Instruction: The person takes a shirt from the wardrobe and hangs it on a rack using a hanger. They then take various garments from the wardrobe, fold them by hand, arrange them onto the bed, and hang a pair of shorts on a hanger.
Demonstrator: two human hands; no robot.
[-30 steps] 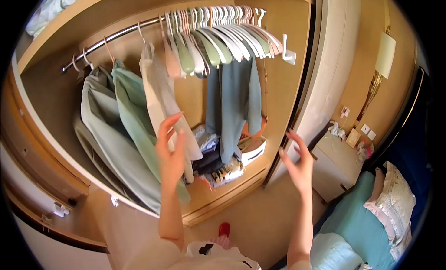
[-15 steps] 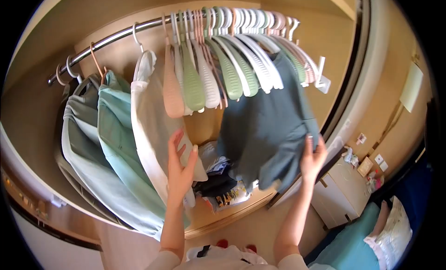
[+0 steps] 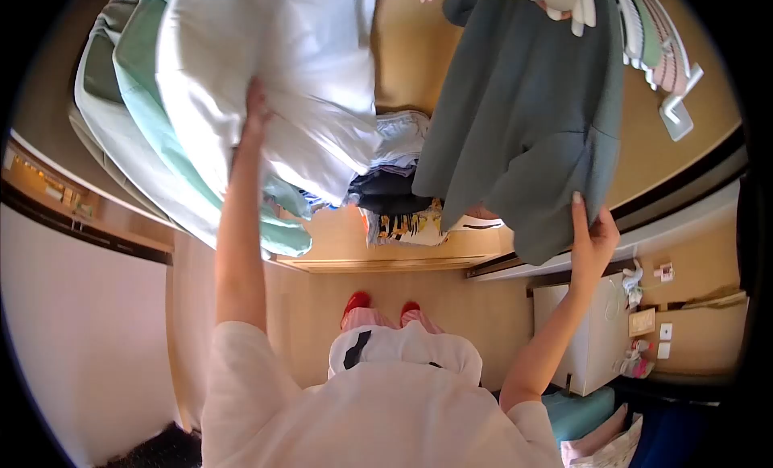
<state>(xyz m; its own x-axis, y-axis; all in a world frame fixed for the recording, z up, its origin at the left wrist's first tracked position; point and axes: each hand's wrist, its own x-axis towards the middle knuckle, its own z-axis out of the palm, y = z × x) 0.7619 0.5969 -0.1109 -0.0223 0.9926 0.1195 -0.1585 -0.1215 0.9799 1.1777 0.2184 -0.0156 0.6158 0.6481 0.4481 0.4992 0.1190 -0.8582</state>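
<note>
A white garment (image 3: 314,74) hangs in the wardrobe on the left, and my left hand (image 3: 256,110) lies against its side. That hand is seen nearly edge-on, slightly blurred, its fingers stretched upward and partly hidden. To the right hangs a dark grey long top (image 3: 531,90). My right hand (image 3: 594,230) pinches its lower right edge between thumb and fingers. Between the two garments a gap shows the wardrobe's back panel (image 3: 415,57). Folded clothes (image 3: 394,190) lie in a stack on the wardrobe floor below.
Mint-green (image 3: 153,90) and pale grey garments (image 3: 101,106) hang at far left. White hangers (image 3: 572,5) and pink hangers (image 3: 670,61) show at the upper right, beside a white hook (image 3: 680,114). A white cabinet (image 3: 584,339) stands at right, near a bed (image 3: 580,412).
The view has tilted down and come closer to the clothes. My left hand has moved up and left onto the white garment, which is spread wider. My right hand still holds the dark top's edge.
</note>
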